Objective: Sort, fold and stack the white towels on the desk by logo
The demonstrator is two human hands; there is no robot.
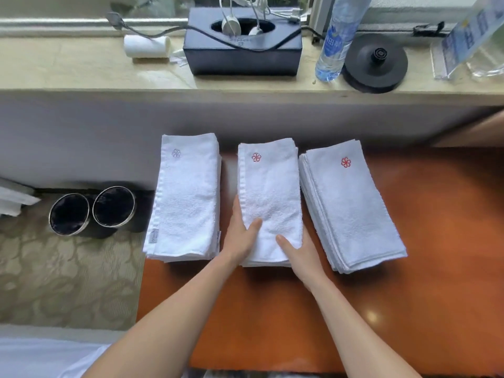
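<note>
Forearms reach to the middle towel stack [270,186], its long axis running away across the worktop [436,268]. Left hand [241,237] lays straight fingers [236,211] along its left edge, thumb on top. Right hand [301,256] rests a thumb on the near right corner; its other fingers are hidden, so the grip is unclear.

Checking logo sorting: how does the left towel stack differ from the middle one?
Logo: left stack has a pale grey-violet flower, middle stack a red one. Contact: left hand and right hand touch the middle stack's near end; nothing touches the left stack. A tag shows at the left stack's near corner, none on the middle stack. Both are white, folded, logo at the far end.
</note>
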